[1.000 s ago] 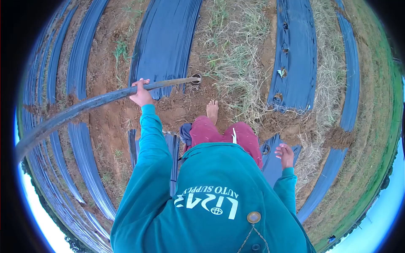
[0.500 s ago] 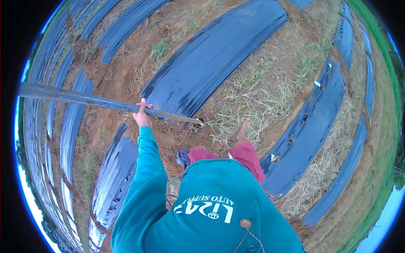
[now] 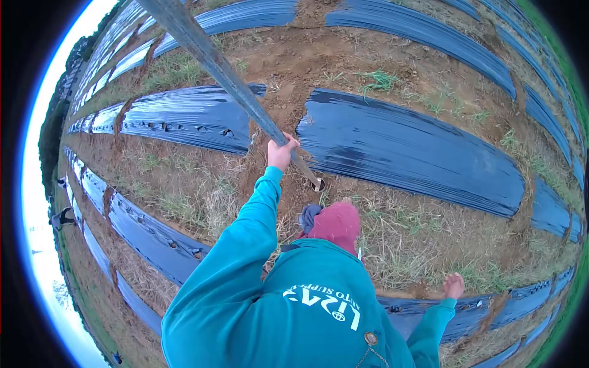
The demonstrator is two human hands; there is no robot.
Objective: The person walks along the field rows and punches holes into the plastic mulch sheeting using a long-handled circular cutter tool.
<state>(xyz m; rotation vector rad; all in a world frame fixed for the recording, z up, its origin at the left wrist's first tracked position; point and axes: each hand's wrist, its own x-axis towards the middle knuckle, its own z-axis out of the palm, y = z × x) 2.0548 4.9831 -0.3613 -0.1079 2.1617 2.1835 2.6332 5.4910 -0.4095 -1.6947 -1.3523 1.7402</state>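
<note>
My left hand [image 3: 281,151] is wrapped around a long, weathered pole [image 3: 230,80] that slants from the upper left down toward the ground. At the pole's lower end is a small round metal rim or cup [image 3: 318,184], on or just above the soil in front of my legs; whether it touches cannot be made out. My right hand [image 3: 454,286] hangs out at my right side, away from the pole, fingers loosely bent and nothing visible in it. Beside the pole's foot lies the near edge of a dark plastic-covered bed [image 3: 411,150].
Another covered bed [image 3: 184,119] with holes lies left of a bare soil gap [image 3: 279,107]. More plastic strips [image 3: 153,230] run across the field, with dry grass [image 3: 405,239] between them. A person [image 3: 61,218] is far off at the left edge.
The view has turned, and the pole now points more steeply up the picture. My left hand keeps its hold. My right hand has come into view at the right.
</note>
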